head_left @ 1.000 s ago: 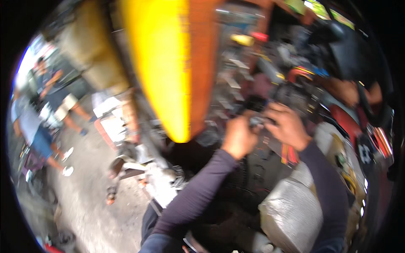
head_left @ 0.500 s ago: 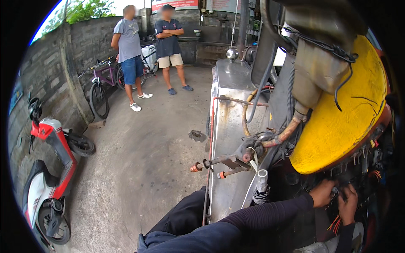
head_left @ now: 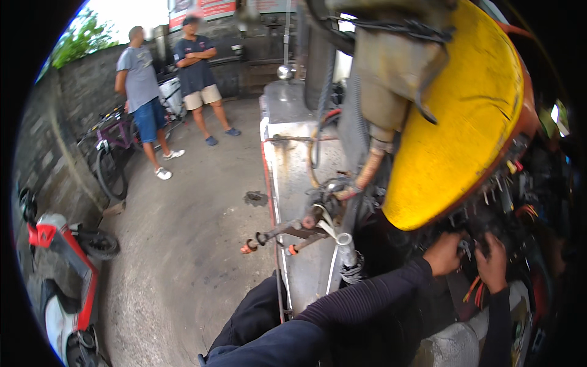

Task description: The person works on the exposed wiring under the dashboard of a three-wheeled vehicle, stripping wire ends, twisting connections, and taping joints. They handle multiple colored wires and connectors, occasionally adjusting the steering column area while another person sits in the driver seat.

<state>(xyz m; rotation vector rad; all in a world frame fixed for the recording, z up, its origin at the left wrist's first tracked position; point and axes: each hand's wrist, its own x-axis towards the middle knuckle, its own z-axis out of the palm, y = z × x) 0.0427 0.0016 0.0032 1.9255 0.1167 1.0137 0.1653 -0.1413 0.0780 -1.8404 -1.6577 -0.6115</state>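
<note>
Under the lower edge of a yellow curved panel (head_left: 455,131), my two hands work close together among dark machine parts. My left hand (head_left: 444,254) reaches in from the left with its fingers curled closed by a small metallic piece (head_left: 468,247). Facing it, my right hand (head_left: 492,266) has its thumb and fingers bent around something dark. Shadow and the fingers hide exactly what each grips. Orange and red wires (head_left: 472,289) hang just below, between the two wrists.
A metal housing (head_left: 306,165) with a projecting rod (head_left: 269,235) and an upright pipe (head_left: 345,240) stands left of my arms. Two people (head_left: 142,79) stand by bicycles (head_left: 112,160) near the block wall. A red and white scooter (head_left: 67,269) is parked at the left.
My view has turned, so the surroundings sit farther left in the picture. Both hands stay close together at the same dark parts, with slightly shifted fingers.
</note>
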